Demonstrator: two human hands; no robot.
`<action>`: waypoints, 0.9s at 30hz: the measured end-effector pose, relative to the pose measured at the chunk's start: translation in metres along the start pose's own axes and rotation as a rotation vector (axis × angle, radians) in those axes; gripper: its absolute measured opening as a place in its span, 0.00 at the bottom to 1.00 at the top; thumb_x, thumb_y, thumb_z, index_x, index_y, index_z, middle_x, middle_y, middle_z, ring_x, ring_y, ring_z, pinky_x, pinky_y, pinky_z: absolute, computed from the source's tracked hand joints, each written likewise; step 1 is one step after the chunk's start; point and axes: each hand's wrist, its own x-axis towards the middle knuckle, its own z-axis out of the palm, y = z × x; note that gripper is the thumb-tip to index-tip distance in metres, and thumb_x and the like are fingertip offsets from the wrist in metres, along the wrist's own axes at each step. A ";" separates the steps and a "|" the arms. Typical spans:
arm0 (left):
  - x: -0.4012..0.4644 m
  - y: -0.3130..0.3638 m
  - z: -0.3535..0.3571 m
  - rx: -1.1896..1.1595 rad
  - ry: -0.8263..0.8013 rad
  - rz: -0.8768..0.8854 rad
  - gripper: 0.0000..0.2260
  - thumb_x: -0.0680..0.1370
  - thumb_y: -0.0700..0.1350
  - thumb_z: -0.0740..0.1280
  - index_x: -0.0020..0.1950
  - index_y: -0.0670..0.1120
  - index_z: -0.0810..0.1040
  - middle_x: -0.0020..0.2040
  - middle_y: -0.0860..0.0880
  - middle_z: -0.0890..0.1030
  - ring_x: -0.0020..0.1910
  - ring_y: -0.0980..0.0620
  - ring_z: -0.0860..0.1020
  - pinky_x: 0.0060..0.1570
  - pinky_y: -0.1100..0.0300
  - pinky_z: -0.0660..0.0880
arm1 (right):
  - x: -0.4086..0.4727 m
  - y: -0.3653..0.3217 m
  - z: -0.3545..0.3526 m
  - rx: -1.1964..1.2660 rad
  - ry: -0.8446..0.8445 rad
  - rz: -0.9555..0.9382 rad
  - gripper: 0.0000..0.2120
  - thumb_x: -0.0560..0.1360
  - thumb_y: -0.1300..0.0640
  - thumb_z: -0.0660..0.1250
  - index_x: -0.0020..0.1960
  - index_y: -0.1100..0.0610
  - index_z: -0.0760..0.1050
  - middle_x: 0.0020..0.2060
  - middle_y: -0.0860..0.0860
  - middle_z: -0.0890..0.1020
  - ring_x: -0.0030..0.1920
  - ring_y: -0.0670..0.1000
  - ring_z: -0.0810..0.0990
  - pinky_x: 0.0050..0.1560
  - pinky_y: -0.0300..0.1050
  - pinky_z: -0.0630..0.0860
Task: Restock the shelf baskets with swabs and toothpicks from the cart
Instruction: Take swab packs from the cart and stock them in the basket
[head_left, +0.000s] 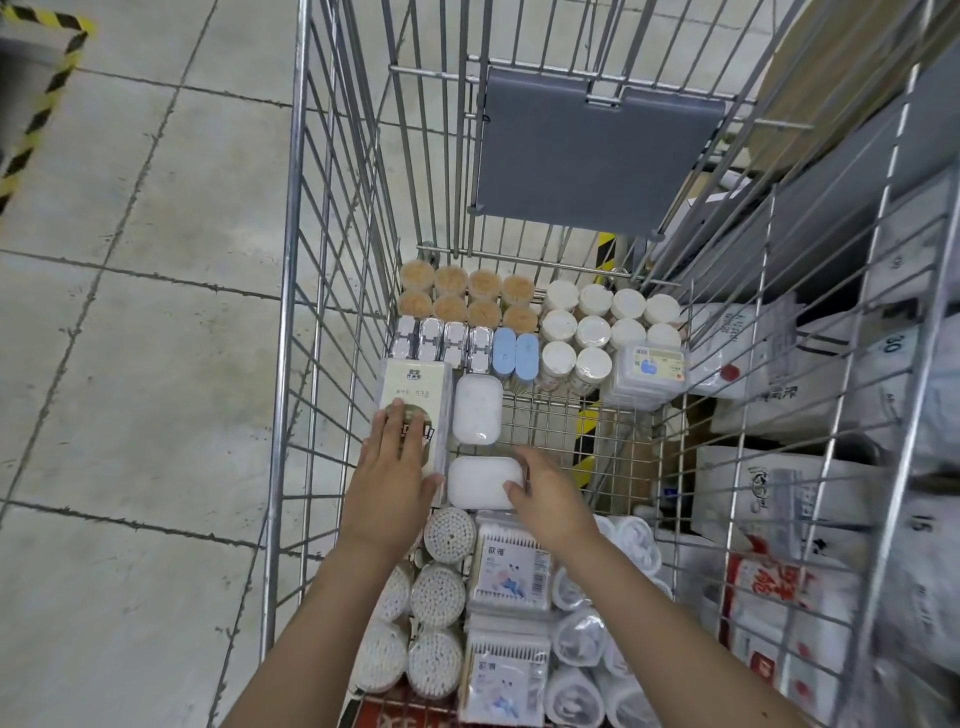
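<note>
I'm reaching down into the silver wire shopping cart (291, 364) with both hands. My right hand (550, 499) is nearer the thing I want — the white rounded plastic swab case (480, 480) lying flat on the cart floor, its long axis running left to right across me. My right fingers (515, 488) curl over its right end, thumb behind, so I have it pinched there. My left hand (397, 467) lies flat, fingers straight, on the tall cream-coloured cardboard box (413, 387) just left of the case; its long axis points away from me. The box carries small print I cannot read.

A second white rounded case (477, 410) sits just beyond. Nearer me, the clear packs of cotton swabs (511, 566) bear two characters, seemingly "欧雅". Round tubs of toothpicks (467, 299) stand at the far end — shelf baskets are not in view.
</note>
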 end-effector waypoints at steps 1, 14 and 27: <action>0.000 0.000 -0.002 -0.009 -0.003 -0.007 0.32 0.78 0.48 0.65 0.77 0.44 0.52 0.78 0.43 0.48 0.77 0.44 0.45 0.73 0.57 0.45 | -0.005 0.003 -0.003 0.029 0.030 -0.008 0.21 0.78 0.58 0.62 0.70 0.53 0.67 0.64 0.51 0.73 0.59 0.53 0.75 0.59 0.47 0.73; -0.073 0.021 -0.015 -0.078 -0.048 0.096 0.13 0.78 0.44 0.64 0.63 0.45 0.76 0.55 0.47 0.79 0.47 0.46 0.80 0.41 0.55 0.74 | -0.102 0.061 -0.029 0.103 0.297 0.182 0.06 0.78 0.60 0.64 0.49 0.50 0.76 0.39 0.46 0.80 0.39 0.46 0.79 0.39 0.42 0.75; -0.105 0.015 0.018 -0.118 -0.299 0.025 0.12 0.80 0.47 0.60 0.63 0.49 0.74 0.57 0.51 0.78 0.52 0.52 0.77 0.47 0.58 0.74 | -0.145 0.079 -0.003 -0.114 0.207 0.328 0.03 0.76 0.57 0.65 0.45 0.57 0.76 0.39 0.51 0.80 0.41 0.54 0.79 0.41 0.47 0.75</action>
